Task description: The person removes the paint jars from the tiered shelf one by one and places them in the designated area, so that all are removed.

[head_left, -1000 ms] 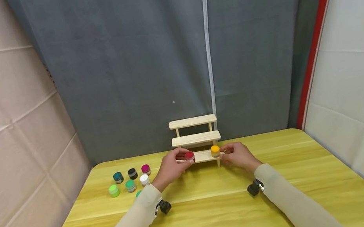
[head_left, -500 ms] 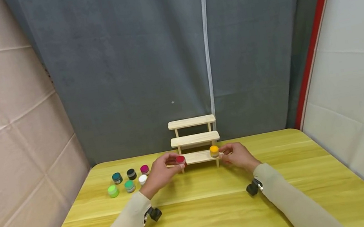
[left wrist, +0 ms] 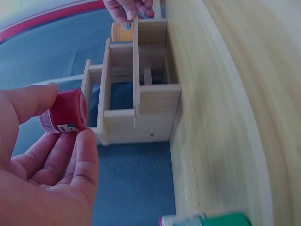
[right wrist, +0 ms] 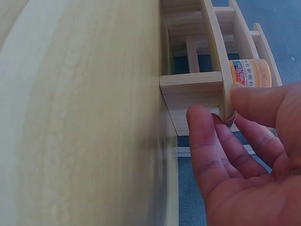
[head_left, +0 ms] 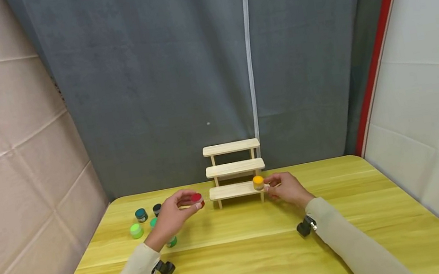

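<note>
My left hand holds a red paint jar between thumb and fingers, left of a three-step wooden shelf. Seen from the left wrist, the red jar lies sideways in the grip, clear of the tabletop. A yellow-orange paint jar stands at the right end of the lowest step. My right hand pinches that step's right end. In the right wrist view, the thumb lies on top beside the yellow-orange jar, with fingers curled under the board.
Left on the table stand more jars: teal, black, light green and a green one by the left wrist. Others are partly or wholly hidden behind the left hand. A grey curtain hangs behind the shelf.
My left hand has carried the red jar leftward, away from the lowest step, and now covers some of the table jars. The right hand keeps its place at the shelf's end.
</note>
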`<state>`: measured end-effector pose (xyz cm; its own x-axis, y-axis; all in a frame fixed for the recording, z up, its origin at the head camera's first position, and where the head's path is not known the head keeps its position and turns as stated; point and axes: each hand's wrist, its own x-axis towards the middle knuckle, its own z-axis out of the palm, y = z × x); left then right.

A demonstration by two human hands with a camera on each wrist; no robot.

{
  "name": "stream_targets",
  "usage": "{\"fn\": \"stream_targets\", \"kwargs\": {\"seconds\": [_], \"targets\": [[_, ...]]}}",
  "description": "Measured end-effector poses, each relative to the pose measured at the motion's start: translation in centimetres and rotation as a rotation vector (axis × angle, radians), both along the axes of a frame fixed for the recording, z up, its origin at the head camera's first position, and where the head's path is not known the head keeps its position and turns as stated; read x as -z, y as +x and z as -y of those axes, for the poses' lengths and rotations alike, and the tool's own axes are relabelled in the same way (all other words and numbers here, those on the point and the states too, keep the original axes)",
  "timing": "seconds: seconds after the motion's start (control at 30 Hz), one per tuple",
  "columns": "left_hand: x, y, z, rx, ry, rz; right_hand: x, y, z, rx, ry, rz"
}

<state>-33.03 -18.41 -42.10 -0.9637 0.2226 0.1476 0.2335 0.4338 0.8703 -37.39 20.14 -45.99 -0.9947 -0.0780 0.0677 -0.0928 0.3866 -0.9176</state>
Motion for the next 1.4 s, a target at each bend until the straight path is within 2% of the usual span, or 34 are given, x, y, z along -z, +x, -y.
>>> {"fn": "stream_targets", "kwargs": {"seconds": [0.2, 0.37, 0.57, 0.93, 1.1, 1.3, 1.4], "targets": [[-0.1, 0.7, 2.2, -0.026, 0.009, 0.011, 0.0, -0.1, 0.0, 0.004, -0.002, 0.005], [-0.4, 1.6, 3.9, -0.038, 0.047, 0.042, 0.2, 0.0, 0.1, 0.029, 0.015, 0.025], [-0.6, 2.7, 6.1, -0.078, 0.011, 0.035, -0.2, 0.2, 0.2, 0.040, -0.004, 0.027], [0.4, 3.0, 9.7, -0.118, -0.018, 0.077, -0.1, 0.1, 0.3, 0.028, -0.057, 0.027], [0.9, 3.2, 10.8, -0.129, -0.064, 0.080, 0.0, -0.1, 0.3, 0.030, -0.067, 0.032], [1.1, 3.9, 11.9, -0.137, -0.061, 0.126, 0.2, -0.2, 0.4, 0.034, -0.058, 0.036], [1.3, 4.1, 12.4, -0.150, -0.089, 0.126, 0.1, -0.3, 0.4, 0.036, -0.060, 0.035]]}}
